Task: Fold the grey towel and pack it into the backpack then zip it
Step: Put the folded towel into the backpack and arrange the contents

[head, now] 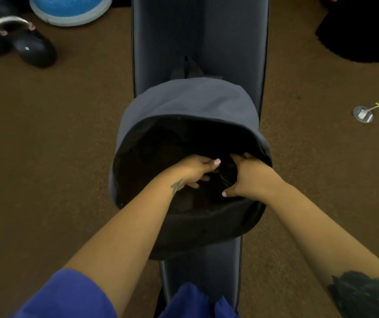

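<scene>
A grey backpack (190, 99) lies on a dark padded bench (200, 31), its main compartment unzipped and gaping toward me. Both hands reach into the dark opening. My left hand (195, 172) and my right hand (250, 175) are curled around a dark bundle of cloth (224, 174) held between them inside the bag. The bundle is in deep shadow, so I cannot tell for sure that it is the grey towel. The backpack's black carry handle (187, 67) points away from me.
Brown carpet (57, 145) surrounds the bench. A blue balance dome (69, 8) and black kettlebells (32, 49) sit at the far left. A floor socket with a white cable (364, 113) is on the right, and a black object (363, 33) at the far right.
</scene>
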`<state>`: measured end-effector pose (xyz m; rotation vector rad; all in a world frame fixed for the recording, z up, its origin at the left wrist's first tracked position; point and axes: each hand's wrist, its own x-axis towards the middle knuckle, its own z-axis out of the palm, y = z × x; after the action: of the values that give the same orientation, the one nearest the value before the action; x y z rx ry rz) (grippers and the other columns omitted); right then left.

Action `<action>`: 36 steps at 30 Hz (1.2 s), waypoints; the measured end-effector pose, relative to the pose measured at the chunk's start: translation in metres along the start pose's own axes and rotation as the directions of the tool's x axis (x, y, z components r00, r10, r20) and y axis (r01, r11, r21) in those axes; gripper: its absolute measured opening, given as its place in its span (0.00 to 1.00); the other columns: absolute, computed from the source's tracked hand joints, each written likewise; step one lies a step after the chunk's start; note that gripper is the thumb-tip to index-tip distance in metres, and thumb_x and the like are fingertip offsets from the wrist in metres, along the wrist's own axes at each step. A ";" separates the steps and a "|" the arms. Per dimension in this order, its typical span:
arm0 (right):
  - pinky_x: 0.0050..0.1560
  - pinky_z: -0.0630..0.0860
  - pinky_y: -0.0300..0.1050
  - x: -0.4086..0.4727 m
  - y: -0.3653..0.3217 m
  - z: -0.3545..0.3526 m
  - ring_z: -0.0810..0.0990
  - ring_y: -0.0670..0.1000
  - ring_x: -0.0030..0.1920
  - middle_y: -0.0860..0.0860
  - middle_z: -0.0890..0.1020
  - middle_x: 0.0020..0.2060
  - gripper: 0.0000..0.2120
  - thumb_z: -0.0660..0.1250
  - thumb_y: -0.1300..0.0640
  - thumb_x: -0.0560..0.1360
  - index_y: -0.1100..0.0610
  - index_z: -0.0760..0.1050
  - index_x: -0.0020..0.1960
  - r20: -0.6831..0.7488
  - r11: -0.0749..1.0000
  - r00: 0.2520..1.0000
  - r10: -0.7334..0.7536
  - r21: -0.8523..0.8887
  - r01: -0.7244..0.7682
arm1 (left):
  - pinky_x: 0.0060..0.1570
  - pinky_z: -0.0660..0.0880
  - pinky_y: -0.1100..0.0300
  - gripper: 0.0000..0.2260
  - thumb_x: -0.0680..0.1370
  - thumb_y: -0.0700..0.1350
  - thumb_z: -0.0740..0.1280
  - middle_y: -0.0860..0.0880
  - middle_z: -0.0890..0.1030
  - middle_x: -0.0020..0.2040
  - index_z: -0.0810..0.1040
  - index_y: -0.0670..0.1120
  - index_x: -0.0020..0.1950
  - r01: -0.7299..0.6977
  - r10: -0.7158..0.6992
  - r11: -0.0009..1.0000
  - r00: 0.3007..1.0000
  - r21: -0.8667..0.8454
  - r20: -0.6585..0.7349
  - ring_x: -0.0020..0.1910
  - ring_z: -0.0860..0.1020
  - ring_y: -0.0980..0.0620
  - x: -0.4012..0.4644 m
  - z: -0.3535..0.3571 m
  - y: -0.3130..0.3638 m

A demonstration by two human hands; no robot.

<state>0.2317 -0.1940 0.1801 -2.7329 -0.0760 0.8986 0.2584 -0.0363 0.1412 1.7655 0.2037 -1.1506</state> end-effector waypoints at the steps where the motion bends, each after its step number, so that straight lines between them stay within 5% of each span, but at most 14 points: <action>1: 0.62 0.70 0.48 0.001 -0.002 -0.002 0.70 0.57 0.67 0.56 0.68 0.69 0.47 0.75 0.41 0.63 0.54 0.58 0.74 0.010 1.000 1.000 0.010 0.020 -0.010 | 0.56 0.71 0.52 0.19 0.80 0.54 0.57 0.49 0.74 0.68 0.69 0.50 0.70 -0.003 0.003 1.000 1.000 -0.013 -0.027 0.65 0.74 0.49 -0.001 -0.004 -0.004; 6: 0.65 0.66 0.50 0.009 -0.013 -0.003 0.66 0.59 0.70 0.58 0.65 0.73 0.36 0.56 0.35 0.75 0.57 0.59 0.75 -0.008 0.992 0.995 0.099 0.085 -0.098 | 0.51 0.71 0.57 0.15 0.81 0.40 0.58 0.46 0.76 0.65 0.73 0.47 0.67 0.014 -0.032 0.998 0.962 -0.068 -0.272 0.62 0.74 0.48 -0.005 -0.027 -0.036; 11: 0.61 0.70 0.52 0.014 -0.021 0.000 0.71 0.61 0.65 0.60 0.70 0.68 0.29 0.55 0.41 0.79 0.59 0.63 0.72 -0.118 0.992 0.985 0.123 0.025 -0.121 | 0.68 0.68 0.52 0.12 0.79 0.37 0.62 0.41 0.77 0.63 0.78 0.42 0.60 0.084 -0.086 0.996 0.915 -0.023 -0.393 0.65 0.73 0.43 -0.004 -0.035 -0.066; 19: 0.50 0.74 0.50 0.016 -0.022 0.005 0.77 0.61 0.57 0.60 0.77 0.60 0.27 0.62 0.48 0.78 0.57 0.61 0.72 -0.168 0.993 0.979 0.113 -0.002 -0.115 | 0.64 0.72 0.52 0.17 0.74 0.43 0.70 0.43 0.77 0.62 0.77 0.43 0.62 0.340 -0.224 0.897 0.900 0.281 -0.375 0.60 0.75 0.44 -0.005 -0.035 -0.084; 26: 0.44 0.73 0.47 0.019 -0.014 0.009 0.80 0.60 0.49 0.59 0.82 0.49 0.12 0.63 0.60 0.77 0.59 0.76 0.59 -0.273 0.991 0.954 0.125 -0.014 -0.134 | 0.66 0.70 0.51 0.19 0.76 0.43 0.68 0.41 0.75 0.65 0.74 0.41 0.65 0.289 -0.162 0.890 0.923 0.352 -0.349 0.64 0.74 0.42 -0.007 -0.031 -0.075; 36: 0.40 0.78 0.52 -0.015 -0.011 0.013 0.81 0.61 0.44 0.57 0.84 0.44 0.12 0.64 0.60 0.73 0.52 0.78 0.56 -0.345 0.996 0.934 -0.094 -0.043 0.084 | 0.66 0.70 0.50 0.20 0.74 0.43 0.70 0.43 0.75 0.66 0.74 0.44 0.65 0.142 -0.080 0.901 0.983 0.410 -0.165 0.65 0.73 0.45 -0.006 -0.004 -0.057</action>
<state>0.2125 -0.1828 0.1816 -2.8419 -0.1429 0.3828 0.2244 -0.0022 0.1098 2.2486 0.1516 -1.2130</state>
